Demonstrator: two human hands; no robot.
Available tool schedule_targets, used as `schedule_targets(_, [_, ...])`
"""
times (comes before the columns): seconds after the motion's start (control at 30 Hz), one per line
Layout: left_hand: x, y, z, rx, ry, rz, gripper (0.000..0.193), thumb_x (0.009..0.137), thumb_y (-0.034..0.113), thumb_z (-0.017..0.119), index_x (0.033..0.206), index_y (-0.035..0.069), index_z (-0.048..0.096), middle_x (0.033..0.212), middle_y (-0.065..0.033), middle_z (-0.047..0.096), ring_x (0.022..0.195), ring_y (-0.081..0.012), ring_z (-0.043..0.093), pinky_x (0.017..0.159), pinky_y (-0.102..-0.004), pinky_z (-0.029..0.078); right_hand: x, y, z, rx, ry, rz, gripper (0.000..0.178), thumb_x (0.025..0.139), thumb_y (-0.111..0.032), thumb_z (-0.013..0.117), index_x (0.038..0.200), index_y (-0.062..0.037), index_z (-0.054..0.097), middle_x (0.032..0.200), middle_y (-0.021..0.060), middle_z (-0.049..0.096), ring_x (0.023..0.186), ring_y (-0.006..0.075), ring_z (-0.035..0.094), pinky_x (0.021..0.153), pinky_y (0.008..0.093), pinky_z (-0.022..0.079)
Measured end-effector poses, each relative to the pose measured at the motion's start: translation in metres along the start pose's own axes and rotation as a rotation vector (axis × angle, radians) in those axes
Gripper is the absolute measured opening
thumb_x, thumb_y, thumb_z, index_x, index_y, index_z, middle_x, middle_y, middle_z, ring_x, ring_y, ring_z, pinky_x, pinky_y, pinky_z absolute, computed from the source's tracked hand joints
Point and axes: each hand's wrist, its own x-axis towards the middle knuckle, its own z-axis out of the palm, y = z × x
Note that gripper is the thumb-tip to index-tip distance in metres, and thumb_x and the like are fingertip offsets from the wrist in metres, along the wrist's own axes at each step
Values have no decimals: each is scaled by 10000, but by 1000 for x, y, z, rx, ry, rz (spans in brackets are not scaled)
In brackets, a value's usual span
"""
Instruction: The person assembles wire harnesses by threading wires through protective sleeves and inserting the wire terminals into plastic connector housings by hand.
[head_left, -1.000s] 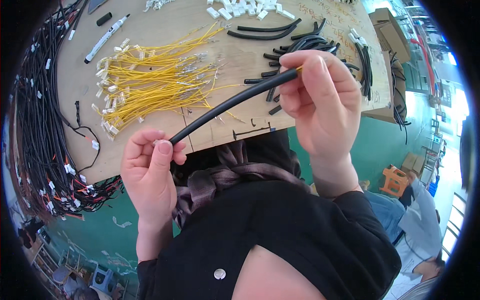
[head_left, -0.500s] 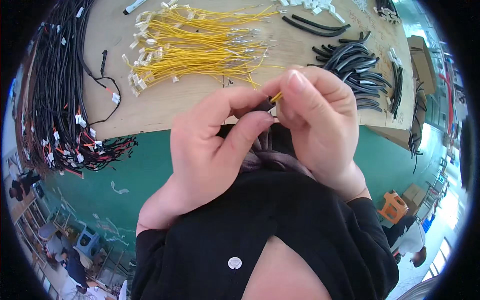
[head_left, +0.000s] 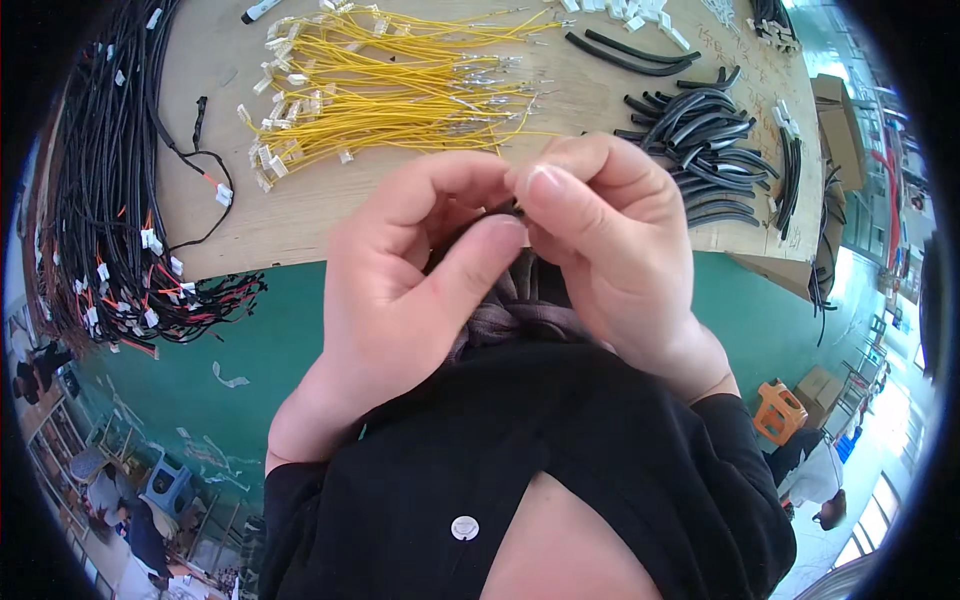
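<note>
Hands in view number two, both bare and brought together over the near edge of the pale wooden bench (head_left: 250, 230). Left hand (head_left: 400, 300) is curled, thumb raised to meet the index finger; right hand (head_left: 610, 240) faces it with thumb and index fingertips pinched, the nail turned upward. Between the two sets of fingertips one short dark piece (head_left: 512, 208) shows, apparently the end of a black tube, though the fingers hide nearly all of it; both hands grip it in a pinch. It sits in the air above the bench edge, in front of the person's chest.

On the bench lie one spread bundle of thin yellow wires with small white connectors (head_left: 390, 90), one heap of short curved black tube lengths (head_left: 700, 140) to the right, and one large mass of black cable harnesses with white and red ends (head_left: 110, 230) draped over the left side. A single black lead with a white plug (head_left: 205, 180) lies beside the yellow bundle.
</note>
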Motion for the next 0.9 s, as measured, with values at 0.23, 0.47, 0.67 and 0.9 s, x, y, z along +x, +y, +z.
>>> schedule_targets(0.23, [2,-3,-6,-115,-13,-85,103,781,-23,488,876,-34,528,756,-12,543,678,-33,485,610,-161,385,2,-1,-8,103,-58,162,172,805,-163,524,743,-4,547,573,8,470,480,50,351,451,179,291])
schedule_targets(0.47, [4,-3,-8,-98,-41,-88,98,755,-38,486,844,-25,525,727,17,516,641,-18,452,571,-153,356,7,1,-10,-45,-23,65,193,817,-175,509,727,-7,535,550,-1,450,468,42,332,433,167,265])
schedule_targets(0.67, [5,-2,-1,-72,-17,-86,86,757,-32,490,836,-22,524,725,15,515,641,-18,450,568,-150,351,4,3,-9,84,-17,116,202,817,-174,508,702,-8,523,555,-2,457,454,41,337,424,162,264])
schedule_targets(0.9, [2,-7,-17,-46,14,-107,32,763,4,492,782,-4,516,672,30,484,589,-11,398,530,-154,315,53,-33,-30,-766,-36,44,195,784,-179,516,743,-17,617,561,14,521,518,53,463,470,182,351])
